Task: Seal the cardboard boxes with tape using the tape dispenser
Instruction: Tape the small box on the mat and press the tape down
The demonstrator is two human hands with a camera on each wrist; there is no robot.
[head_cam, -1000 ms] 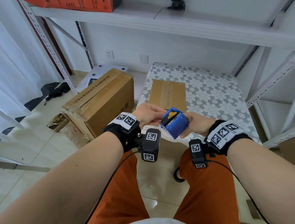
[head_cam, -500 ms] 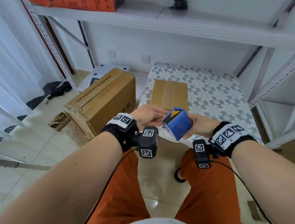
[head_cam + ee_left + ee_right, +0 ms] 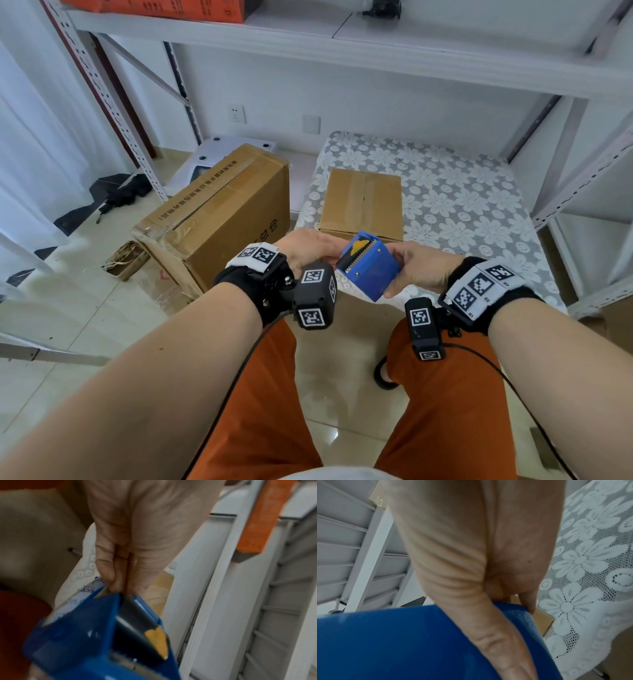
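I hold a blue tape dispenser (image 3: 369,272) in both hands above my knees, at the near edge of the table. My right hand (image 3: 409,270) grips its body, thumb lying across the blue side (image 3: 393,642). My left hand (image 3: 322,248) pinches the dispenser's left front end, fingertips at its edge (image 3: 116,585). The serrated blade faces up and left, with a yellow patch (image 3: 157,641) on the dark roller. A small cardboard box (image 3: 363,202) lies shut on the table just beyond the dispenser. A large cardboard box (image 3: 219,219) stands on the floor to the left.
The low table (image 3: 472,192) has a grey lace cloth with white flowers. White metal shelving (image 3: 342,44) spans overhead, its uprights at left and right. An orange box (image 3: 164,8) sits on the top shelf. A black umbrella (image 3: 120,197) lies on the floor.
The dispenser has tilted slightly in my hands, its blade now turned more up and to the left. Both hands stay on it in nearly the same place.
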